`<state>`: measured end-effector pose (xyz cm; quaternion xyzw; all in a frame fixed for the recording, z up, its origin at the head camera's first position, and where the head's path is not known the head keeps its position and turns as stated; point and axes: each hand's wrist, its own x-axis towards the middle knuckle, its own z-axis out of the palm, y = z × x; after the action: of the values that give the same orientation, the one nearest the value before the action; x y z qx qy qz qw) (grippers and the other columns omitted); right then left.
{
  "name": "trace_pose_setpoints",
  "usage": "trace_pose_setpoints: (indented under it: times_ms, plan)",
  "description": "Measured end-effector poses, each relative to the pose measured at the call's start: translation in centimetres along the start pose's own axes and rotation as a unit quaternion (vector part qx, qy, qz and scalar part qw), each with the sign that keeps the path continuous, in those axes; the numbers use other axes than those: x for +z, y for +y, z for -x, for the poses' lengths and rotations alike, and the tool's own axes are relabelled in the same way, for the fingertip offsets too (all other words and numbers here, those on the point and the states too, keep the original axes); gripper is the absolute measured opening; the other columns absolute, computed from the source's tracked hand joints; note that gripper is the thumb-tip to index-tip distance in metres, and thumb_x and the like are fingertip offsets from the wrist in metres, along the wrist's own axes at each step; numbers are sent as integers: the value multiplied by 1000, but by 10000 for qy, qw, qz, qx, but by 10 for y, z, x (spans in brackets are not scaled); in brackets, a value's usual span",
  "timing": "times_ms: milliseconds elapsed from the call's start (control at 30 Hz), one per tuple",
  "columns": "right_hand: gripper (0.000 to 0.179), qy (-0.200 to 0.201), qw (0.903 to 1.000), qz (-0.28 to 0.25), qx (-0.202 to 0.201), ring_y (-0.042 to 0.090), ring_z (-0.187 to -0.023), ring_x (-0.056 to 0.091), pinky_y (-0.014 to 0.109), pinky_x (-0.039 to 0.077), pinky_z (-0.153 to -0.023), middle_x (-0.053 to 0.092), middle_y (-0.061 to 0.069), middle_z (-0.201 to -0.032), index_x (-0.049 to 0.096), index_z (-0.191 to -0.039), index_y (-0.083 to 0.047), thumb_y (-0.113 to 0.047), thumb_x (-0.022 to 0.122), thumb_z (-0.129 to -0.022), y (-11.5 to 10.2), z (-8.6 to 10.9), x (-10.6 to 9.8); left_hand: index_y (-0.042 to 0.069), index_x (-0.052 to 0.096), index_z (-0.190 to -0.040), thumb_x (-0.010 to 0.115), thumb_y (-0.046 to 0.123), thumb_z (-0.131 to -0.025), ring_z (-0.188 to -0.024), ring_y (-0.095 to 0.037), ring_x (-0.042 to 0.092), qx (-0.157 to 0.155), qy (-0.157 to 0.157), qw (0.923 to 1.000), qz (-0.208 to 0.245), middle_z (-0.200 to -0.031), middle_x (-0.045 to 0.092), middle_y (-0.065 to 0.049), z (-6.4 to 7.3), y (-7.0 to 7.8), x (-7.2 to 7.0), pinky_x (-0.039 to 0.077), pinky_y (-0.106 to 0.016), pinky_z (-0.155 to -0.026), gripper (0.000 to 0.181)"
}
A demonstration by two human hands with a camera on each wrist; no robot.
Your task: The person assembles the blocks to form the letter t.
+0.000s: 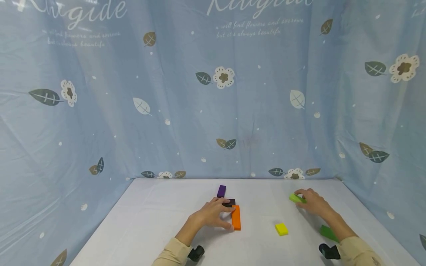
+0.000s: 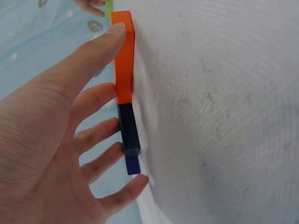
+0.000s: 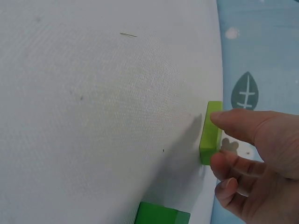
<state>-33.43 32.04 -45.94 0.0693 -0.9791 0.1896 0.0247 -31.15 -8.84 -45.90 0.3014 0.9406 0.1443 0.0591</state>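
Observation:
My left hand is spread beside an orange block, its thumb and index finger touching the block's left side. The other fingers reach over a black block, which lies behind the orange one and is partly covered. A purple block sits just beyond the fingertips; in the left wrist view, the orange block, black block and purple block form a line. At the far right my right hand pinches a light green block between thumb and fingers, low over the table.
A yellow block lies between the two hands. Under the right forearm is a dark green block, partly hidden by the arm. The white table is bounded by a blue patterned curtain at the back and sides.

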Motion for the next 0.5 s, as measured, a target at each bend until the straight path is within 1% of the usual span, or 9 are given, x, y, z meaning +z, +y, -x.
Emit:
trace_pose_setpoints:
  times_ms: [300,500]
  plan:
    - [41,-81,10000,17,27,33,-94,60,49,53,-74,62,22,-108,61,-125,1,-8,70,-86,3,-3,1,35,58,-136,76,58,-76,-139,-29,38,-21,-39,10000,46,-153,42,2,0,0,1,39,-57,-109,66]
    - [41,-244,9996,-126,-7,34,-94,63,47,55,-74,64,25,-111,61,-126,1,-6,69,-86,4,-8,-4,35,58,-136,76,59,-76,-137,-28,39,-5,13,10000,-17,-153,42,2,-1,0,-2,40,-56,-107,67]
